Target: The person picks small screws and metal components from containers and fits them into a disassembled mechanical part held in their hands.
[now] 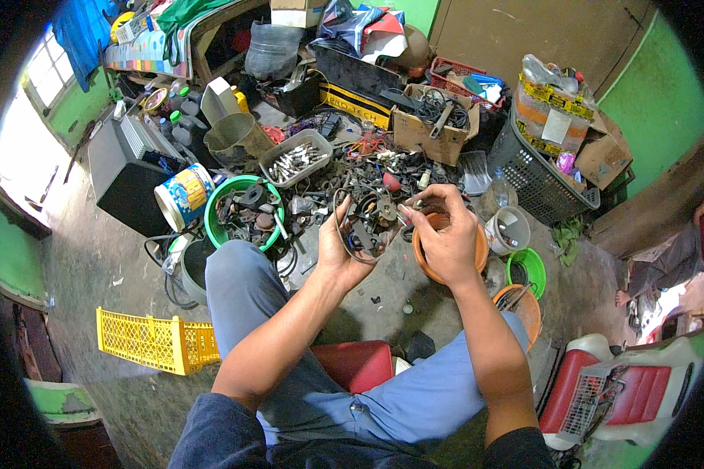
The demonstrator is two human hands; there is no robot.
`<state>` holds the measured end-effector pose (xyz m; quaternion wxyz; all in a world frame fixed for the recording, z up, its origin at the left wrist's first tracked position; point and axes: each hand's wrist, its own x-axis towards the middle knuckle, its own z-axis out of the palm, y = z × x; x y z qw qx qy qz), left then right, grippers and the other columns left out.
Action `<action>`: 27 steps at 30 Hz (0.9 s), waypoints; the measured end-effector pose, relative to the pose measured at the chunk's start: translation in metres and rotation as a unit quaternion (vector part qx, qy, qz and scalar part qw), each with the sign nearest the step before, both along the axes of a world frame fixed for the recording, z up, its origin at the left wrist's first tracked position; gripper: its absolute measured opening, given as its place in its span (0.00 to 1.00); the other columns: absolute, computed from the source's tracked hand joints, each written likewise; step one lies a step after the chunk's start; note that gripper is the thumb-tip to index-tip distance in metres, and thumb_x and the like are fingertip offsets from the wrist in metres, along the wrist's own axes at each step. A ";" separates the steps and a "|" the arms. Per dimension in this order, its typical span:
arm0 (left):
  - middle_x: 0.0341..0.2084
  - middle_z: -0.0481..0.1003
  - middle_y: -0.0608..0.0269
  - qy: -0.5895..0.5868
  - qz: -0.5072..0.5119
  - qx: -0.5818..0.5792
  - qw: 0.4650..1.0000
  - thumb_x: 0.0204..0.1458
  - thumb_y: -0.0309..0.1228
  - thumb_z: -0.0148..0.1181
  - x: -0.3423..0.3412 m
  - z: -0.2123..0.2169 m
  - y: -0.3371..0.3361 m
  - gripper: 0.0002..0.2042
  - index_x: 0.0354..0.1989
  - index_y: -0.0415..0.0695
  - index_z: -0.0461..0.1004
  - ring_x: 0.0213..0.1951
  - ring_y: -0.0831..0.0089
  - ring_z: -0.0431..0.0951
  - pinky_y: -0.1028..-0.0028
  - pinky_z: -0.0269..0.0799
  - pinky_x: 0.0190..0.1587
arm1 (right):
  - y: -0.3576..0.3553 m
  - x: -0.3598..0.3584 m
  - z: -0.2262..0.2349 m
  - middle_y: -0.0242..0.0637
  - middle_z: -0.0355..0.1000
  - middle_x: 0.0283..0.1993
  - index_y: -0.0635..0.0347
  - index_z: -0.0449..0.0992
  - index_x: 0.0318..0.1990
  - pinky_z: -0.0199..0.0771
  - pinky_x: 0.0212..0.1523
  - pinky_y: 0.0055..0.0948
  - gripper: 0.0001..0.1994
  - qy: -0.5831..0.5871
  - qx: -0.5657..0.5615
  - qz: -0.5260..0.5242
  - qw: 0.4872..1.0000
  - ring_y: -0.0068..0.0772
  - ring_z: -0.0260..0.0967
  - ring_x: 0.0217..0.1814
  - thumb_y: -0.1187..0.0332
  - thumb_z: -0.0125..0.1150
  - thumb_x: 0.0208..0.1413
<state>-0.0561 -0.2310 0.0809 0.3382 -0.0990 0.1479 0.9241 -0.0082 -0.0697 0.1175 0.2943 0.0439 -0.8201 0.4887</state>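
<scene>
So the floor (94, 258) was basically buried in junk, a huge pile of dark metal scrap (352, 168) spreading out ahead. Black laundry basket (536, 184) sat off to the right, yellow crate (152, 341) lay on the left by the knee. Green bowl (242, 207) full of parts stood near the left hand (338, 250), which was cupped palm-up around a handful of dark rings and bits (368, 223). Right hand (446, 234) hovered over an orange bowl (477, 254), fingers pinching at that handful.
</scene>
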 end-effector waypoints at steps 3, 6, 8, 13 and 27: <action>0.55 0.74 0.54 0.007 0.000 0.007 1.000 0.65 0.47 0.41 -0.001 -0.004 0.000 0.24 0.62 0.46 0.68 0.56 0.60 0.76 0.57 0.71 0.62 | 0.001 0.002 0.010 0.42 0.77 0.40 0.63 0.75 0.42 0.75 0.45 0.33 0.13 0.044 0.087 -0.017 0.995 0.39 0.78 0.43 0.77 0.70 0.49; 0.56 0.74 0.55 0.021 -0.003 0.026 0.999 0.65 0.47 0.39 -0.002 -0.006 0.000 0.25 0.63 0.46 0.67 0.57 0.60 0.75 0.57 0.71 0.62 | 0.002 0.004 0.011 0.43 0.76 0.42 0.64 0.76 0.42 0.74 0.47 0.34 0.13 0.053 0.082 -0.012 0.995 0.41 0.76 0.45 0.78 0.69 0.49; 0.57 0.73 0.55 0.015 -0.002 0.041 0.999 0.66 0.47 0.38 -0.002 -0.007 0.000 0.25 0.64 0.46 0.66 0.57 0.59 0.75 0.57 0.70 0.62 | 0.001 0.007 0.015 0.42 0.76 0.42 0.63 0.77 0.42 0.74 0.46 0.34 0.11 0.049 0.083 -0.012 0.995 0.40 0.76 0.44 0.77 0.69 0.50; 0.59 0.71 0.53 0.027 0.000 0.047 0.999 0.65 0.47 0.39 0.003 -0.001 0.007 0.26 0.64 0.45 0.66 0.59 0.57 0.73 0.53 0.68 0.63 | 0.007 0.021 0.018 0.41 0.78 0.38 0.63 0.77 0.41 0.75 0.40 0.33 0.08 -0.001 0.033 -0.041 0.999 0.37 0.77 0.37 0.76 0.67 0.54; 0.58 0.70 0.48 -0.013 -0.044 0.062 0.997 0.63 0.46 0.38 0.009 -0.009 0.051 0.26 0.63 0.43 0.66 0.60 0.48 0.70 0.47 0.64 0.64 | 0.135 0.020 -0.034 0.44 0.78 0.30 0.65 0.78 0.39 0.74 0.31 0.33 0.12 -0.165 0.115 -0.087 0.976 0.32 0.77 0.29 0.68 0.71 0.52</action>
